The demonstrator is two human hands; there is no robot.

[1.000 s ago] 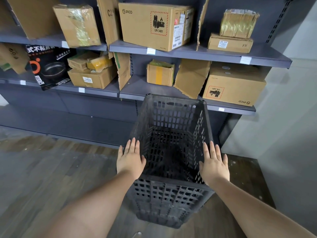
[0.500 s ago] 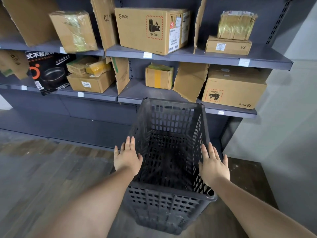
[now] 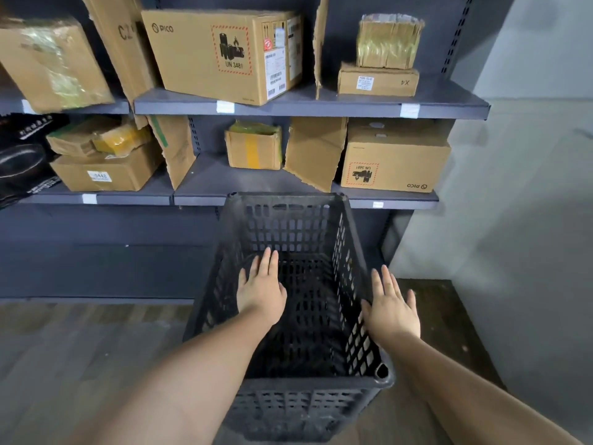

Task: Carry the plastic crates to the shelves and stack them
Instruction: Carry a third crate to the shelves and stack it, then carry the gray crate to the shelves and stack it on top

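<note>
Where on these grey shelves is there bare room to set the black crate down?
Middle shelf: a bare patch between the leaning cardboard sheet and the small yellow-taped box, just behind the black perforated plastic crate. Top shelf: a bare strip right of the flat labelled box. Everywhere else, cartons crowd both levels.

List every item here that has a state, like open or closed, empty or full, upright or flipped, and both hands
Black plastic crate: upright, empty, on the floor in front of the shelves.
Left hand: open, fingers flat, at the crate's left wall.
Right hand: open, fingers spread, at the crate's right wall.
Large PICO box: closed, upright on the upper shelf.
Lower PICO box: closed, print upside down.
Flattened cardboard: torn, leaning.
</note>
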